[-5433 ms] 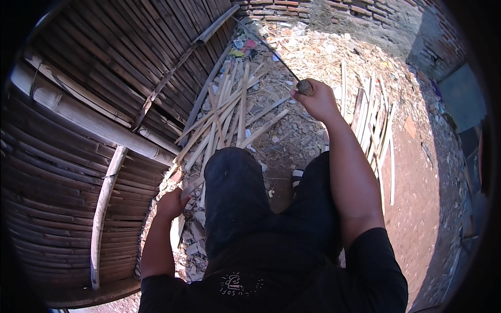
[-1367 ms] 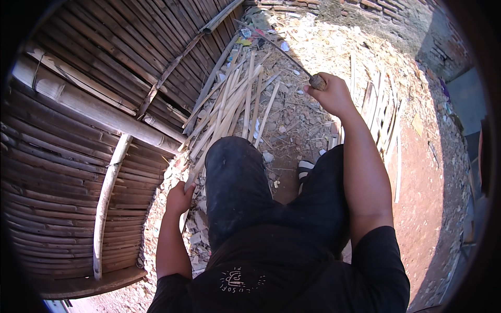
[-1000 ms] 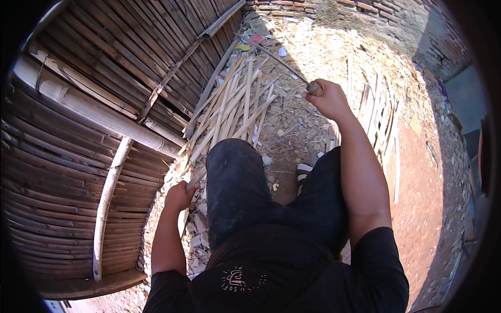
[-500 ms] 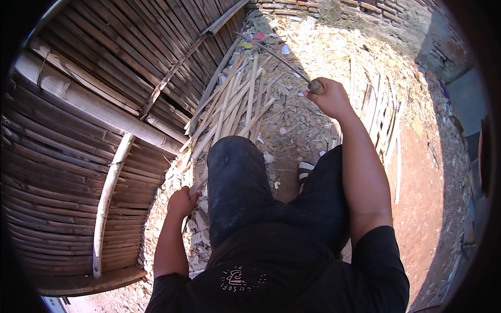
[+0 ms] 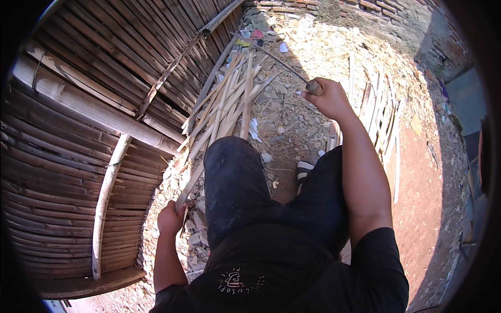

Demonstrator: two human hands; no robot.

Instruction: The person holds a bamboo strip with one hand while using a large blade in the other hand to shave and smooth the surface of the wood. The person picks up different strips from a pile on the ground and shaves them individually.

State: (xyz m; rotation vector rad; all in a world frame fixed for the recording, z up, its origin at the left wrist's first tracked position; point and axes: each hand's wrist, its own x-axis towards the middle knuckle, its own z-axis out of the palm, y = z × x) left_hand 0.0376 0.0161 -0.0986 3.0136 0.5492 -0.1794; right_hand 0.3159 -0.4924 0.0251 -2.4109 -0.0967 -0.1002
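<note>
My left hand [image 5: 170, 219] is closed round the near end of a pale bamboo strip [image 5: 190, 185], low beside my left knee. The strip runs forward past the knee to a loose pile of bamboo strips [image 5: 225, 107] on the ground; the knee hides part of it. Out in front on the right, my right hand [image 5: 333, 99] grips the thick wooden handle of a long-bladed hand tool [image 5: 284, 65]. Its thin, dark metal part points forward and left over the rubble. Seen this narrow, I cannot tell the tool's exact kind.
A bamboo slat wall [image 5: 68, 193] with round poles stands close on my left. More bamboo strips [image 5: 378, 112] lie to the right on bare earth [image 5: 417, 208]. A brick wall [image 5: 376, 13] closes the far side. Rubble, shavings and a white scrap [image 5: 254, 129] cover the ground.
My left hand has drawn back toward me and slightly left, with the strip in it. A strip in the pile has shifted, baring a white scrap. My right hand has barely moved.
</note>
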